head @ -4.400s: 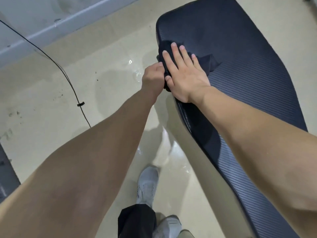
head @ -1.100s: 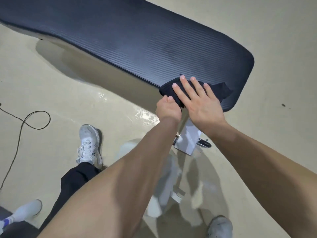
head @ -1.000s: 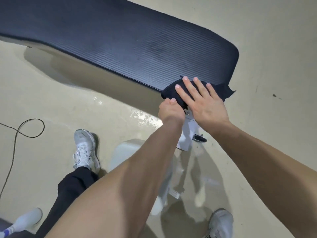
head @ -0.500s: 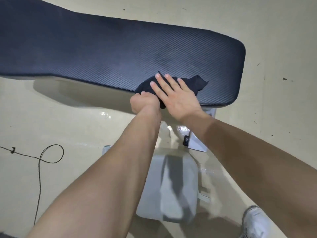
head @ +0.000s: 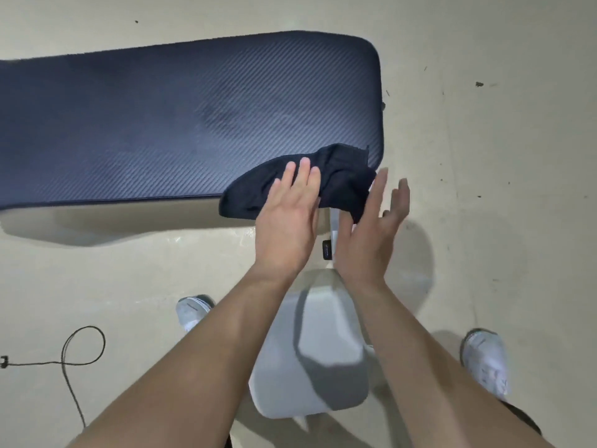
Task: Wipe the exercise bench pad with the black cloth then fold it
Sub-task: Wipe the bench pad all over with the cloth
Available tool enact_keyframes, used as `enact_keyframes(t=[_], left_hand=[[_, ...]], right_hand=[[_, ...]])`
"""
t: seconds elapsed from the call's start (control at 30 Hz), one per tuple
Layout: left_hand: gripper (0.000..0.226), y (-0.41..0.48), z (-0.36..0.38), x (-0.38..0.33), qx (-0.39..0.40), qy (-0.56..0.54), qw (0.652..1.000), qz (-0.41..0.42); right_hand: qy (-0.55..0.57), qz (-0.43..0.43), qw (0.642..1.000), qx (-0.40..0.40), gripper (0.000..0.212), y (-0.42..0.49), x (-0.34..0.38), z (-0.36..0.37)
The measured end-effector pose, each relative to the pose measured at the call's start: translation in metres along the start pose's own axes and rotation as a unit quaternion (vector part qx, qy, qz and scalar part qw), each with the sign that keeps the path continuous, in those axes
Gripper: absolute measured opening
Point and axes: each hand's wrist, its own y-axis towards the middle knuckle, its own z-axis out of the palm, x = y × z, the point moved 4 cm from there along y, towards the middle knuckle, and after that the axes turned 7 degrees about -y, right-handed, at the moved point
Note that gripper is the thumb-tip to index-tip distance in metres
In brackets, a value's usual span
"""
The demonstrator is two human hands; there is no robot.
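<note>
Two bare hands show in the head view, one black cloth [head: 300, 182], one bench pad [head: 181, 124], two white shoes and one looped cable [head: 80, 347] on the floor. The pad's long axis runs left to right, its rounded end at the right. Bunched at the pad's near right corner, the cloth drapes over the edge. Fingers flat and spread, the left hand [head: 287, 221] rests on the cloth; the right hand [head: 368, 234] is splayed, gripping nothing, just beside it.
</note>
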Motion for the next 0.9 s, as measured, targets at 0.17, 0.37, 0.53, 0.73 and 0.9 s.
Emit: enact_keyframes(t=[0.17,0.37,0.53,0.73,0.9], left_hand=[[0.046,0.019,0.01,0.001,0.059,0.085,0.979,0.177],[0.056,0.06,0.004,-0.007,0.155,0.111,0.937,0.292],[0.051,0.127,0.011,-0.043,0.207,0.058,0.944,0.248],[0.049,0.186,0.008,-0.071,0.204,0.073,0.956,0.196],[0.05,0.114,0.011,-0.065,0.19,0.005,0.965,0.179]], right_hand=[[0.493,0.382,0.763,0.17,0.023,-0.014,-0.003,0.02],[0.44,0.359,0.812,0.133,0.051,0.036,0.036,0.007],[0.28,0.244,0.906,0.202,0.054,0.119,0.01,-0.005],[0.199,0.128,0.928,0.288,0.054,0.195,0.01,0.005],[0.11,0.069,0.953,0.274,0.027,0.128,-0.018,-0.022]])
